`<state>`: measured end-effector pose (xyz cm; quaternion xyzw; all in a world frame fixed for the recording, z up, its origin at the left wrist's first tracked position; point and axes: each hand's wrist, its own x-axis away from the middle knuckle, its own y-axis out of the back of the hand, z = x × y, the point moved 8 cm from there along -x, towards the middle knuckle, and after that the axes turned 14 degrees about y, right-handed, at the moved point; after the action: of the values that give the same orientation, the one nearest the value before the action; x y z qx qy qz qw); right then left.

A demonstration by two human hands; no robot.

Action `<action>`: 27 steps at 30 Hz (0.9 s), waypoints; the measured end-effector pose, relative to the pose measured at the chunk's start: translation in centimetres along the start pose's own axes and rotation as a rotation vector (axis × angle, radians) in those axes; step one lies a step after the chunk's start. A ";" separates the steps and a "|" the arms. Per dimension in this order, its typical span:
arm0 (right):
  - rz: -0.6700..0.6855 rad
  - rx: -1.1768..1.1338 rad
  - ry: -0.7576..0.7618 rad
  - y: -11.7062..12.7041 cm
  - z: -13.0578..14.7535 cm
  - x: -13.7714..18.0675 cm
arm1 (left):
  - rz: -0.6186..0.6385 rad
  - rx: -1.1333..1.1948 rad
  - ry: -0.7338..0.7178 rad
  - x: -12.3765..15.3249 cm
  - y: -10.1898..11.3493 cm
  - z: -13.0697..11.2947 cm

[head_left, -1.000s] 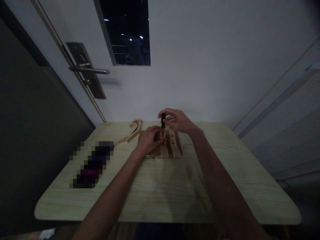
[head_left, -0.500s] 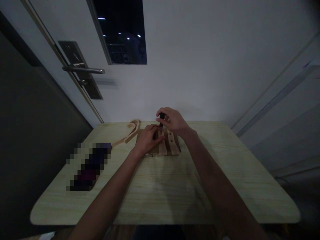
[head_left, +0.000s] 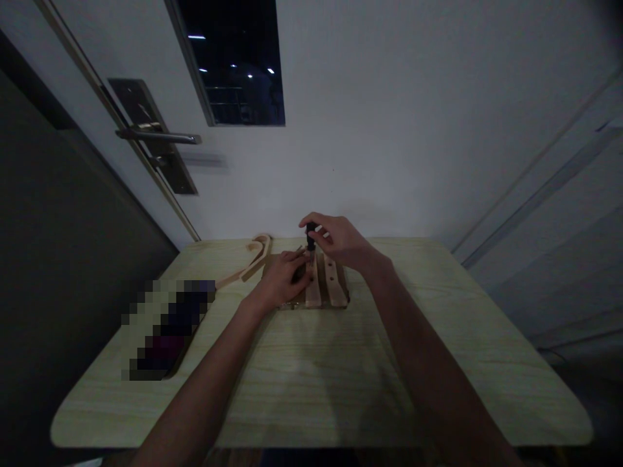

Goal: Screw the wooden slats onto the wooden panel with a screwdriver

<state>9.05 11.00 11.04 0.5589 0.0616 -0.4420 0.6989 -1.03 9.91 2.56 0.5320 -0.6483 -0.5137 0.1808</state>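
Observation:
In my right hand [head_left: 338,239] is a screwdriver [head_left: 310,237] with a black handle, gripped between the fingers and thumb. It stands nearly upright, its shank pointing down at the left of two pale wooden strips [head_left: 314,293]. My left hand [head_left: 282,279] is curled at that strip, thumb and fingertips pressing it beside the shank; the tip is too small to make out. To the right lies the second wooden strip [head_left: 335,285], with dark holes in it. Both strips lie across a brown board [head_left: 325,285], partly covered by my left hand.
A curved, hook-shaped wooden piece [head_left: 260,253] lies left of the board. Nearer on the left is a dark, pixelated flat object [head_left: 178,324]. The pale wooden table [head_left: 418,363] meets a white door [head_left: 379,130] with a metal handle [head_left: 160,137].
My right hand and the screwdriver have shifted slightly left, and more of the screwdriver shows. My left hand has moved slightly left and down, with its thumb drawn in.

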 end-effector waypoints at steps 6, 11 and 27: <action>-0.013 -0.063 -0.033 0.0 -0.1 0.1 | 0.005 0.055 -0.007 0.5 0.4 0.1; -0.054 0.004 -0.061 0.4 -0.4 0.2 | -0.020 0.071 0.016 0.4 0.4 0.2; 0.055 0.137 -0.064 -1.2 0.0 0.1 | -0.035 0.001 0.015 0.6 -0.1 0.0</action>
<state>8.27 11.01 10.10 0.5926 -0.0064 -0.4434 0.6724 -1.27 9.37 2.30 0.5472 -0.6377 -0.5126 0.1764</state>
